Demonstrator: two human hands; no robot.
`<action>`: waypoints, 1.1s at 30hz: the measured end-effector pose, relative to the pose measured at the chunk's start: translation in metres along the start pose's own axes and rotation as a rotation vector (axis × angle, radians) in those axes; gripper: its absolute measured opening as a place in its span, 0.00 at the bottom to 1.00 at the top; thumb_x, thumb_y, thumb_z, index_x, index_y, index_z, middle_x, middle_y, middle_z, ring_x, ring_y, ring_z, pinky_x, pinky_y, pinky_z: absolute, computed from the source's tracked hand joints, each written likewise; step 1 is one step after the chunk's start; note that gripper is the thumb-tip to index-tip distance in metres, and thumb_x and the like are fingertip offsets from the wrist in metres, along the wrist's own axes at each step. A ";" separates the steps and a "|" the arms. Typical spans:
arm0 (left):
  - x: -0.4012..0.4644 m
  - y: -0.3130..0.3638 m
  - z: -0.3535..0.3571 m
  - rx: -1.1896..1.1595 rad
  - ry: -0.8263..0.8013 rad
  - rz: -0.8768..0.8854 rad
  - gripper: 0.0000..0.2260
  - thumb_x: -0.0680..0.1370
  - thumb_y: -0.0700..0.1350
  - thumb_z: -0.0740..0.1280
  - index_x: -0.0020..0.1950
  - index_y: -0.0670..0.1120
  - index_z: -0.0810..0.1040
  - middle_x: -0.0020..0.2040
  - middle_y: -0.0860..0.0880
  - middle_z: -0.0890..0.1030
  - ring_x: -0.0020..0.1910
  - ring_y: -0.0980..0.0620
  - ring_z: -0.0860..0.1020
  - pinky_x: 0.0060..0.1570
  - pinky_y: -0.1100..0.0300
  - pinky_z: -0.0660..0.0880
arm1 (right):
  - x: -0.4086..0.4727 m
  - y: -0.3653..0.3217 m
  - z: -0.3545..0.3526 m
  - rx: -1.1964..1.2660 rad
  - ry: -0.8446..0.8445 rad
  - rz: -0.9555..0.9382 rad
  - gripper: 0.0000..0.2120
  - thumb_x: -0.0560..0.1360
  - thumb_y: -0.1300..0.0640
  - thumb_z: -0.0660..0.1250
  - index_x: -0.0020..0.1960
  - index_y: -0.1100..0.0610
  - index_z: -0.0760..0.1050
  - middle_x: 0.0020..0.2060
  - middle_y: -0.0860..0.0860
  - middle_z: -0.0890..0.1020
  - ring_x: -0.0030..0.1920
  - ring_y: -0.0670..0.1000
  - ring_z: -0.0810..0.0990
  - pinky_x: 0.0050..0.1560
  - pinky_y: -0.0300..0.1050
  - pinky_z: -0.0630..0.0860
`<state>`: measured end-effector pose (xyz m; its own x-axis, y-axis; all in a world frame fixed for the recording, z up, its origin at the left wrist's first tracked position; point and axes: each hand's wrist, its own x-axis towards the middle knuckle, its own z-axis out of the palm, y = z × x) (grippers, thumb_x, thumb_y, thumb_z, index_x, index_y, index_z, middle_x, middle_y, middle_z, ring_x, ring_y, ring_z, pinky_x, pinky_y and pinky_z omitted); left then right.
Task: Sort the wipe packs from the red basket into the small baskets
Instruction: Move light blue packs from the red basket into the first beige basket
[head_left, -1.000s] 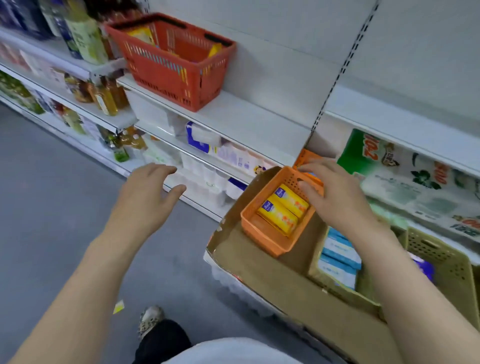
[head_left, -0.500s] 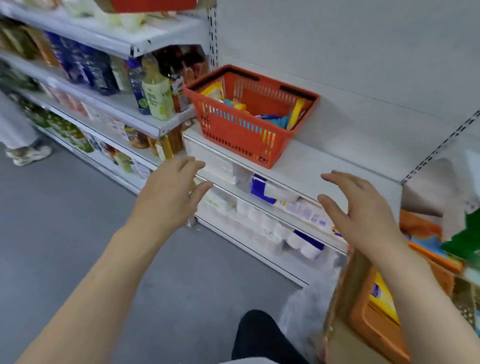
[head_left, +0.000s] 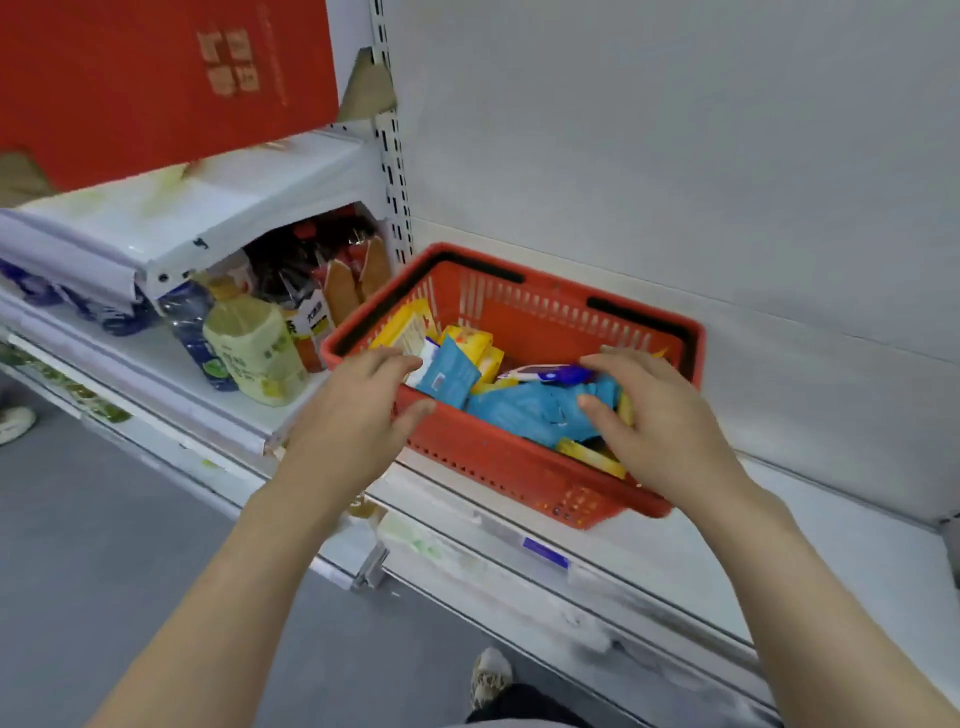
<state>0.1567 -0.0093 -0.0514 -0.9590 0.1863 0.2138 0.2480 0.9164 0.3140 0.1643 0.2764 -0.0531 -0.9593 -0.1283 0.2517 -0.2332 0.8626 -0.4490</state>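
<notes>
Now both hands are reaching into the red basket (head_left: 511, 462), which is sitting on the white shelf (head_left: 831, 545) by its front edge. The left hand (head_left: 358, 415) is hovering spread over the near rim, holding nothing; the right hand (head_left: 660, 415) is resting loosely curled on the blue wipe packs (head_left: 530, 410), not yet gripping. Yellow packs (head_left: 470, 340) are lying among them. These pouches look light, soft and slippery, probably best pinched across their flat faces.
</notes>
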 end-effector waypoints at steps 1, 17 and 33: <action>0.018 -0.006 0.004 -0.019 -0.007 -0.001 0.21 0.78 0.52 0.68 0.68 0.44 0.75 0.66 0.46 0.76 0.66 0.44 0.72 0.65 0.51 0.68 | 0.021 0.001 0.006 -0.008 -0.020 -0.002 0.18 0.77 0.51 0.68 0.66 0.52 0.76 0.65 0.51 0.77 0.66 0.53 0.73 0.66 0.45 0.68; 0.191 -0.065 0.086 -0.070 -0.581 0.153 0.30 0.76 0.63 0.65 0.74 0.50 0.67 0.72 0.48 0.71 0.71 0.47 0.68 0.68 0.50 0.67 | 0.124 0.008 0.144 -0.364 -0.711 0.250 0.37 0.60 0.37 0.79 0.62 0.53 0.69 0.58 0.53 0.79 0.58 0.57 0.78 0.46 0.47 0.72; 0.228 -0.059 0.115 0.097 -0.722 0.114 0.32 0.69 0.54 0.78 0.70 0.48 0.73 0.67 0.45 0.76 0.64 0.45 0.75 0.59 0.52 0.74 | 0.113 0.045 0.095 0.988 -0.104 0.892 0.23 0.63 0.54 0.80 0.56 0.58 0.80 0.47 0.51 0.87 0.48 0.52 0.86 0.46 0.48 0.83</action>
<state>-0.0921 0.0197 -0.1272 -0.7880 0.4385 -0.4322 0.3705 0.8983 0.2361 0.0302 0.2539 -0.1261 -0.8406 0.2158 -0.4968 0.5012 -0.0382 -0.8645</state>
